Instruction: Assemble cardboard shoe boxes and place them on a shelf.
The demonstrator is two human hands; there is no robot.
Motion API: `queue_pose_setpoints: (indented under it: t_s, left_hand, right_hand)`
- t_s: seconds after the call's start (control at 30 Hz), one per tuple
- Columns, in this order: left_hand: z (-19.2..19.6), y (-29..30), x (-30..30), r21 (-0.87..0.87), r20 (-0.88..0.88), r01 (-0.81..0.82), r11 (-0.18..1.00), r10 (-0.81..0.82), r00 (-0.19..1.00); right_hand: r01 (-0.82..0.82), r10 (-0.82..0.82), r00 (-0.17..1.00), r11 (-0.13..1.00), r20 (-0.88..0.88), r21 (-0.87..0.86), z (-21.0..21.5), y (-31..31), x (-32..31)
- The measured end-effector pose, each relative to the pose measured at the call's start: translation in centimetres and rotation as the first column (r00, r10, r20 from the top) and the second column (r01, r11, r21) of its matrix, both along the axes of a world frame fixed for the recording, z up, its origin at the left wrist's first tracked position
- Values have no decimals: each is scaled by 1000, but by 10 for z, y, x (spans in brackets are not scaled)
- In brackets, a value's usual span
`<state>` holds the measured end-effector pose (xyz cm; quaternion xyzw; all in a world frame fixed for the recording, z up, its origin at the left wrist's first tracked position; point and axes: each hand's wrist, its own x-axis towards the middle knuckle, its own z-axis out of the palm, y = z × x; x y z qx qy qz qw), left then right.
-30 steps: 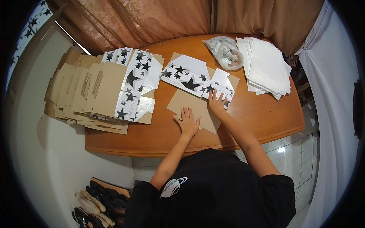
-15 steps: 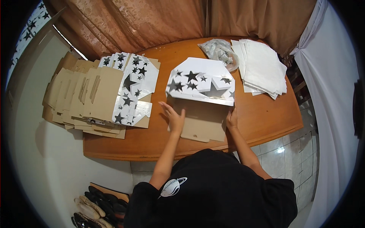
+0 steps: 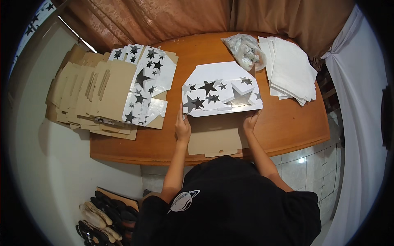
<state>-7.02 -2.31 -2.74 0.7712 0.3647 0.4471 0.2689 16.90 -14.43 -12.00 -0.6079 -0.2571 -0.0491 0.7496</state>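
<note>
In front of me is a partly folded cardboard box [image 3: 223,92], white with black and grey stars outside. A plain brown flap [image 3: 215,137] of it stretches toward me, reaching the table's near edge. My left hand [image 3: 182,127] grips the box's near left corner, fingers upright along its side. At the near right corner my right hand [image 3: 250,121] holds the other side, its fingers partly hidden by the box. Both hands are closed on the cardboard.
Left on the wooden table [image 3: 287,127] lies a pile of flat brown cardboard blanks [image 3: 117,86], some showing starred faces. A clear plastic bag [image 3: 245,51] with greyish contents sits behind the box, beside a stack of white sheets [image 3: 289,69]. Shoes [image 3: 108,215] stand at lower left.
My left hand has moved from an open pose beside the box to its near left corner and closed there. The starred panel looks squarer to me, and the brown flap lies nearer my body.
</note>
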Motion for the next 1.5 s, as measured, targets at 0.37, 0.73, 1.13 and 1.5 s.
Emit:
queue_pose_setpoints:
  t_s: [0.37, 0.73, 1.13, 1.5]
  left_hand:
    - [-4, 11, -20, 169, -43, 22, 985, -15, 999]
    - [28, 17, -25, 479, -107, -78, 874, 147, 983]
    - [57, 33, -54, 321, -392, 234, 918, -96, 915]
    - [49, 54, -58, 386, -422, 415, 824, -243, 873]
  right_hand:
    - [-273, 273, 957, 962, -96, 5, 42, -12, -6]
    - [-268, 370, 894, 894, 253, -360, 125, -33, 7]
    - [-463, 614, 770, 725, 174, -509, 147, -50, 36]
    - [-467, 640, 751, 687, 160, -556, 124, -37, 38]
